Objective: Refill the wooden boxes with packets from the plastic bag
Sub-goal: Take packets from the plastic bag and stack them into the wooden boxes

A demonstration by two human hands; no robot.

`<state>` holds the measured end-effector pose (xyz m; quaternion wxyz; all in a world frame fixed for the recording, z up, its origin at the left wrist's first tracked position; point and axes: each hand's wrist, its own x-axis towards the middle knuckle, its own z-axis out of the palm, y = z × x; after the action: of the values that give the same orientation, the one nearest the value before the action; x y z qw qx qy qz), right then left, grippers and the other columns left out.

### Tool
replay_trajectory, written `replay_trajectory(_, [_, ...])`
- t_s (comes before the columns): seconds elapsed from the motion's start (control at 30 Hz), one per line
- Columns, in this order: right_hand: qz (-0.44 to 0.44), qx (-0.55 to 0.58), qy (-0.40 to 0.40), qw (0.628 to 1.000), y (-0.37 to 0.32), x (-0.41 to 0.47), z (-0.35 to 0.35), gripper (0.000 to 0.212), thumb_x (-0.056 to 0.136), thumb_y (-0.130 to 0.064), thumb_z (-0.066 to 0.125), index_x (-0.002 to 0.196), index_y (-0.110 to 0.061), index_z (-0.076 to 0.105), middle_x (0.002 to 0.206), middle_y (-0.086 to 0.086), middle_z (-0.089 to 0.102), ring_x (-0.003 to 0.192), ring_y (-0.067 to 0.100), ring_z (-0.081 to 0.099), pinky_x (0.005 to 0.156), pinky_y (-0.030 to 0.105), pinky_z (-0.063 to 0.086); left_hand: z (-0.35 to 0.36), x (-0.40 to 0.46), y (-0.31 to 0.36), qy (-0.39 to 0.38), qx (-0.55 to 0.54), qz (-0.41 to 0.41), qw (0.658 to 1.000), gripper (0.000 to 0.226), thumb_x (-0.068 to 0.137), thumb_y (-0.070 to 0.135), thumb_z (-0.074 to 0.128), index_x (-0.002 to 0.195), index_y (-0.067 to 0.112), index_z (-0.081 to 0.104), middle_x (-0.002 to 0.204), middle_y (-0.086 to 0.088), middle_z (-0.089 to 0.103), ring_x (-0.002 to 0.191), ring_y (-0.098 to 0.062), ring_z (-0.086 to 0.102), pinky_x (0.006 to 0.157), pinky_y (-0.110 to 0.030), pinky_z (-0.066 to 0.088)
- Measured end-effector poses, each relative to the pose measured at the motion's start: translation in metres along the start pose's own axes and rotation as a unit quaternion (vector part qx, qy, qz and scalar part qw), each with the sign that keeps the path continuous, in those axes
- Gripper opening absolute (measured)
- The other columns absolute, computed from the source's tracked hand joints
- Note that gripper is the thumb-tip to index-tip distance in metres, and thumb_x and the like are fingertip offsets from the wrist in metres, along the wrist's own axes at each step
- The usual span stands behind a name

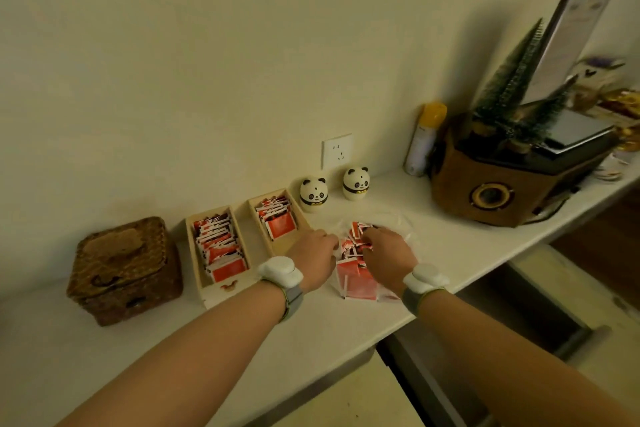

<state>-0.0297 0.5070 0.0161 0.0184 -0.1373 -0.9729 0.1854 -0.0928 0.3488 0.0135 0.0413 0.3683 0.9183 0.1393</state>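
Note:
Two wooden boxes stand side by side on the white counter. The left box (199,265) is nearly full of red-and-white packets (220,246). The right box (254,215) holds packets only at its far end. Right of them lies a clear plastic bag (398,222) with a heap of red packets (356,282). My left hand (313,255) rests on the bag's left edge, fingers curled; what it grips is hidden. My right hand (388,253) lies on top of the heap, fingers bent down into the packets.
A woven wicker box (124,270) stands at the left. Two panda figurines (313,194) stand by a wall socket (336,150). A spray can (424,139) and a wooden speaker box (502,184) with small trees on it are at the right. The counter edge runs close behind my wrists.

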Motion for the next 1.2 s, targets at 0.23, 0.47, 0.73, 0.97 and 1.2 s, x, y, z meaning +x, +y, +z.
replay_trajectory(0.23, [0.029, -0.018, -0.053, 0.998, 0.050, 0.042, 0.002, 0.027, 0.088, -0.007, 0.046, 0.111, -0.010, 0.059, 0.113, 0.011, 0.064, 0.101, 0.028, 0.061, 0.082, 0.032, 0.048, 0.015, 0.068, 0.024, -0.039, -0.045, 0.007, 0.998, 0.035, 0.093, 0.014, 0.050, 0.127, 0.009, 0.056, 0.123, -0.015, 0.056, 0.116, -0.033, 0.052, 0.096, -0.038, 0.044])
replay_trajectory(0.47, [-0.012, -0.024, -0.106, 0.994, 0.083, 0.083, 0.010, 0.023, 0.086, -0.033, 0.054, 0.103, -0.019, 0.057, 0.101, 0.005, 0.061, 0.092, 0.024, 0.059, 0.078, 0.034, 0.052, 0.040, 0.114, 0.025, -0.096, -0.053, 0.013, 0.994, 0.042, 0.089, 0.027, 0.061, 0.129, 0.014, 0.057, 0.122, -0.013, 0.058, 0.114, -0.032, 0.054, 0.097, -0.037, 0.043])
replay_trajectory(0.73, [-0.067, -0.014, -0.155, 0.986, 0.096, 0.113, 0.013, 0.038, 0.081, -0.036, 0.063, 0.117, -0.023, 0.060, 0.106, 0.007, 0.059, 0.097, 0.027, 0.057, 0.083, 0.034, 0.048, 0.066, 0.135, 0.011, -0.136, 0.029, 0.003, 0.990, 0.067, 0.077, 0.053, 0.067, 0.131, 0.019, 0.047, 0.127, -0.007, 0.049, 0.108, -0.033, 0.051, 0.091, -0.046, 0.049])
replay_trajectory(0.97, [-0.068, 0.010, -0.156, 0.985, 0.101, 0.115, 0.016, 0.035, 0.083, -0.018, 0.052, 0.117, -0.019, 0.061, 0.110, 0.011, 0.060, 0.103, 0.032, 0.055, 0.089, 0.040, 0.047, 0.067, 0.147, 0.014, -0.162, 0.079, 0.036, 0.983, 0.055, 0.080, 0.046, 0.066, 0.116, 0.007, 0.052, 0.113, -0.016, 0.054, 0.096, -0.035, 0.060, 0.083, -0.045, 0.052])
replay_trajectory(1.2, [-0.068, 0.075, -0.113, 0.988, 0.101, 0.113, 0.009, 0.037, 0.095, -0.011, 0.046, 0.132, -0.011, 0.054, 0.129, 0.011, 0.057, 0.120, 0.027, 0.052, 0.103, 0.032, 0.038, 0.065, 0.147, 0.012, -0.126, 0.084, 0.015, 0.988, 0.045, 0.089, 0.022, 0.053, 0.129, 0.004, 0.045, 0.121, -0.019, 0.058, 0.108, -0.036, 0.056, 0.086, -0.042, 0.049])
